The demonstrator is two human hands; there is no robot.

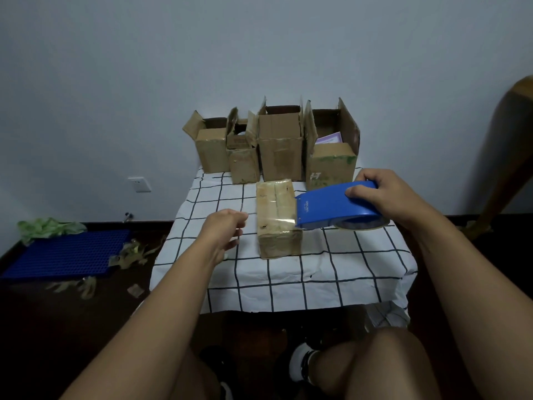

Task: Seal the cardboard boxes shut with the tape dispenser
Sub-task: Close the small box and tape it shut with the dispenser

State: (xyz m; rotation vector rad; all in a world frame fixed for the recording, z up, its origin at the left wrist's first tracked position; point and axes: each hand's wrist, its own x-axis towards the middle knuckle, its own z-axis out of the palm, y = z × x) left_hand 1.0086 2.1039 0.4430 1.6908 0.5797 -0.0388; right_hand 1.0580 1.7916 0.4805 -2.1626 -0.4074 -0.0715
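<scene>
A small closed cardboard box [277, 217] lies on the checked tablecloth [288, 272], with clear tape over its top. My right hand [386, 197] grips a blue tape dispenser [331, 206], whose front edge sits at the box's right top edge. A strip of clear tape runs across the box near that edge. My left hand [225, 229] hovers just left of the box with fingers loosely curled, apparently pinching the tape's end. Several open cardboard boxes [279, 145] stand in a row at the back of the table.
A blue plastic grid panel [69, 255] lies on the dark floor at left, with scraps of used tape [129, 255] around it. A wall socket [140, 183] is at left. A wooden object [510, 157] leans at the right. My knees are below the table's front edge.
</scene>
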